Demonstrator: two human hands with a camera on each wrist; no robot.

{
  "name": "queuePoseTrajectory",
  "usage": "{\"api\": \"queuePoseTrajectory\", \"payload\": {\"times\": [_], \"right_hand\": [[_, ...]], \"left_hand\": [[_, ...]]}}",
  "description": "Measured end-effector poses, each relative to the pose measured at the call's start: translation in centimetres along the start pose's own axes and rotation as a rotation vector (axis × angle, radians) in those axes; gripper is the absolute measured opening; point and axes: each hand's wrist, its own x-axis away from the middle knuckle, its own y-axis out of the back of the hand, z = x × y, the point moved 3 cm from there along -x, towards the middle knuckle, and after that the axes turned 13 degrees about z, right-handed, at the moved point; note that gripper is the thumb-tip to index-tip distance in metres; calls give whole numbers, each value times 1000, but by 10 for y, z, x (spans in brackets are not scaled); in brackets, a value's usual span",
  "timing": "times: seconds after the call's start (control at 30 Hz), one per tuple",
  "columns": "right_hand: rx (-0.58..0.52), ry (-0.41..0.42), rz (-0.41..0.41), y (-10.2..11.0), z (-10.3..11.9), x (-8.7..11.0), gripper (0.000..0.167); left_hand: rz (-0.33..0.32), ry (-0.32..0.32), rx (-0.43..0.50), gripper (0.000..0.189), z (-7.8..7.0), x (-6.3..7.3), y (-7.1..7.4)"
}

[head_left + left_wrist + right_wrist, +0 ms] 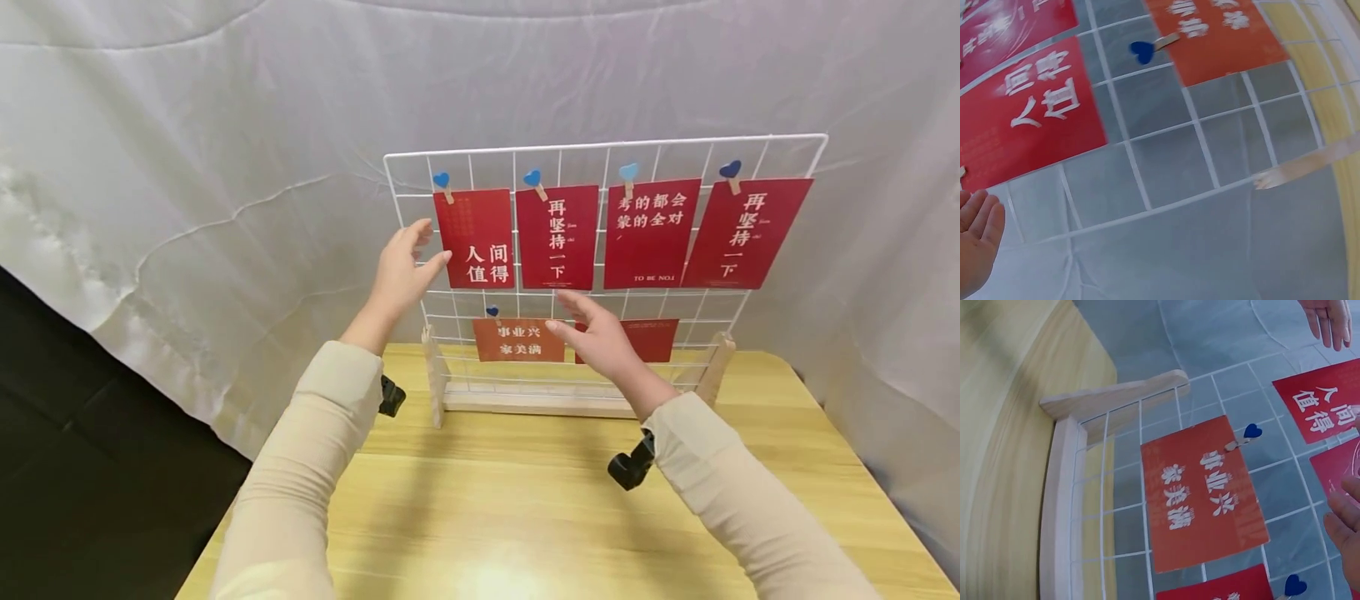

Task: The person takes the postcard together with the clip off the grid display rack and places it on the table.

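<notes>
My left hand (pixel 402 271) is beside the left edge of a red card (pixel 474 225), fingers relaxed and holding nothing. My right hand (pixel 600 337), also relaxed, hovers in front of the lower row and partly hides a red card (pixel 651 340) there. To its left hangs an orange card (pixel 486 342) with a dark blue heart clip (pixel 1142 52). Three more red cards fill the upper row: one (pixel 534 242), another (pixel 647 246) and a tilted one (pixel 776 242) at the right. Wooden clips with blue hearts, such as the light blue one (pixel 628 172), pin them up.
A white wire grid (pixel 600 146) carries the cards, standing in a wooden base (pixel 525 402) with upright feet at both ends. It stands at the back of a wood-grain table (pixel 480 500). Pale grey cloth (pixel 285 108) hangs behind, and dark material (pixel 97 433) lies at left.
</notes>
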Motion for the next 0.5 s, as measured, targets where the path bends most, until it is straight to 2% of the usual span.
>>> {"api": "queuePoseTrajectory", "payload": {"times": [0.2,0.5], "right_hand": [[-53,-4,9,-2,9,-9,58],[-95,-1,-36,1,24,-26,53]], "left_hand": [[1,1,-29,51,-9,-10,10],[-26,19,-107,50,-27,-25,28]]}}
